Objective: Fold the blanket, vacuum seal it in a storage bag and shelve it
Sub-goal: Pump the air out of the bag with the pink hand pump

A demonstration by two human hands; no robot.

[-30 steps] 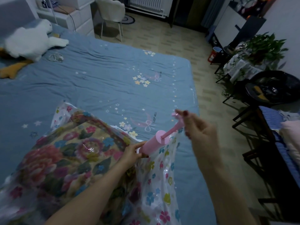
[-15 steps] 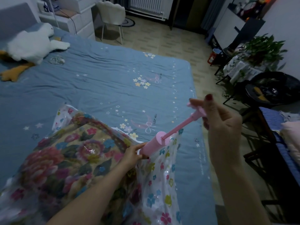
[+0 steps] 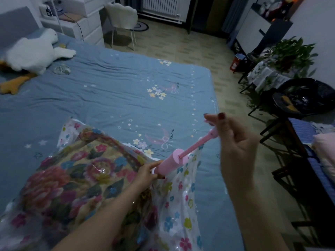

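The folded floral blanket (image 3: 68, 180) lies inside a clear flower-printed storage bag (image 3: 181, 205) on the blue bed (image 3: 108, 98). A pink hand pump (image 3: 172, 161) stands tilted on the bag's valve. My left hand (image 3: 146, 173) grips the base of the pump barrel. My right hand (image 3: 233, 142) pinches the handle at the top of the extended pink rod (image 3: 196, 144).
A white plush goose (image 3: 32, 53) lies at the bed's far left with a small clear item (image 3: 61, 69) beside it. A white chair (image 3: 121, 19) and drawers stand beyond the bed. Plants (image 3: 290, 55), a black chair (image 3: 304, 98) and a dark frame crowd the right side.
My right hand pulled the pump handle up and right, drawing the rod out, and has since come back slightly toward the barrel. My left hand stays on the pump base.
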